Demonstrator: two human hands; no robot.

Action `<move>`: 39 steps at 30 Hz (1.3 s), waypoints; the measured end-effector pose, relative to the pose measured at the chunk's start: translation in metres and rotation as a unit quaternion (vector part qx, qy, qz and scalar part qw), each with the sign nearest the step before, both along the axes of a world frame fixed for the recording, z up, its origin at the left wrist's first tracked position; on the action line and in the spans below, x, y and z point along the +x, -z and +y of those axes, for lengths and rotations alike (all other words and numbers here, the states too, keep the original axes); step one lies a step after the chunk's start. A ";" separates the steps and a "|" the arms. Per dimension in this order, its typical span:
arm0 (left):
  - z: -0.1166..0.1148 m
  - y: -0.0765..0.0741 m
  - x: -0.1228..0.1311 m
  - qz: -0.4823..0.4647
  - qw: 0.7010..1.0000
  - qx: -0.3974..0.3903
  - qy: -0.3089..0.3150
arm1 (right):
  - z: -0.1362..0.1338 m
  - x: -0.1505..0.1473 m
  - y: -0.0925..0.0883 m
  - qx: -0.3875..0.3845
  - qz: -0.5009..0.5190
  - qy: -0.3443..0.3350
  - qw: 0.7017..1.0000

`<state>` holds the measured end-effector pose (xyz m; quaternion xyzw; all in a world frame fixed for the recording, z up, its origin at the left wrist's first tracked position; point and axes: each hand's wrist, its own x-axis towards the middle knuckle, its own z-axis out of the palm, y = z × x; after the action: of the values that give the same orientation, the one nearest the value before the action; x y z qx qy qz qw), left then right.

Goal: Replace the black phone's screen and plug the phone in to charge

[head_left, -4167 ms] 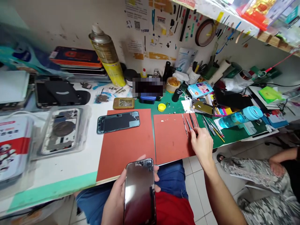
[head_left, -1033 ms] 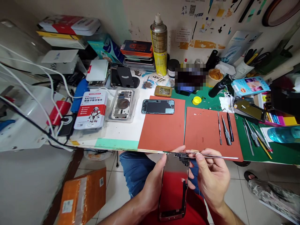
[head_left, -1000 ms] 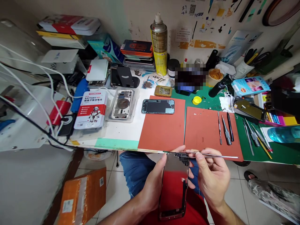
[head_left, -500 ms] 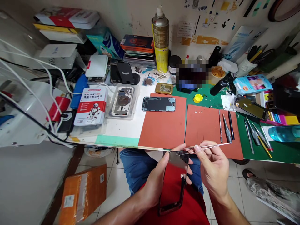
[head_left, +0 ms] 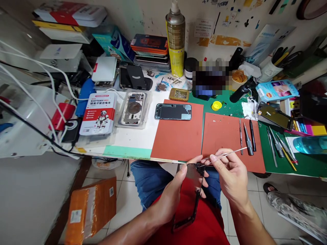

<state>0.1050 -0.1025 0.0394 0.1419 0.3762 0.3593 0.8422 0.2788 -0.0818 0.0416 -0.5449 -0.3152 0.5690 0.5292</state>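
Note:
My left hand (head_left: 171, 194) grips a dark phone screen panel (head_left: 190, 195) over my lap, tilted on edge. My right hand (head_left: 231, 177) pinches thin metal tweezers (head_left: 226, 153), whose tips touch the small parts at the panel's top end. A phone frame (head_left: 173, 111) lies on the left red mat (head_left: 177, 137). Three slim tools (head_left: 246, 137) rest on the right red mat (head_left: 224, 136).
A tall spray can (head_left: 175, 37) stands at the wall. A clear case with a phone housing (head_left: 133, 109) and a battery box (head_left: 98, 114) lie left. More tools (head_left: 279, 146) and a blue bottle (head_left: 310, 144) sit on the green mat. An orange parcel (head_left: 88, 211) is on the floor. Another person's leg (head_left: 298, 207) is at right.
Since a second ago the panel has turned further onto its edge in my left hand. The tweezers' free end has risen and they now slant up to the right.

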 end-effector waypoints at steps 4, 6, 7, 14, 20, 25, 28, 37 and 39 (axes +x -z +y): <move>0.000 0.000 0.001 -0.003 1.000 0.011 0.005 | 0.003 0.000 0.000 -0.008 0.009 -0.006 1.000; 0.000 0.001 0.001 -0.006 1.000 0.013 0.003 | 0.002 -0.001 -0.001 -0.005 0.005 -0.003 1.000; 0.000 0.002 0.001 -0.008 1.000 0.013 0.002 | 0.002 -0.001 -0.001 -0.005 0.003 -0.003 1.000; 0.001 0.001 0.000 -0.012 1.000 0.008 0.005 | 0.000 0.003 0.007 -0.001 -0.004 -0.013 1.000; -0.001 0.005 -0.003 -0.007 1.000 0.008 0.018 | 0.002 0.008 0.018 0.000 0.025 -0.036 0.999; -0.003 0.010 -0.005 -0.005 0.999 0.011 0.032 | 0.004 0.010 0.021 -0.006 0.049 -0.045 0.998; -0.002 0.010 -0.005 -0.007 0.999 0.026 0.040 | 0.005 0.011 0.021 -0.013 0.055 -0.050 0.997; -0.006 0.013 -0.008 -0.011 0.998 0.034 0.052 | 0.010 0.011 0.015 -0.030 0.080 -0.063 0.994; -0.006 0.013 -0.008 -0.013 0.998 0.036 0.055 | 0.010 0.012 0.014 -0.036 0.085 -0.066 0.994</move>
<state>0.0968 -0.1083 0.0259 0.1879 0.3433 0.3279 0.8598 0.2903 -0.0715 0.0274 -0.4911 -0.2839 0.6579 0.4954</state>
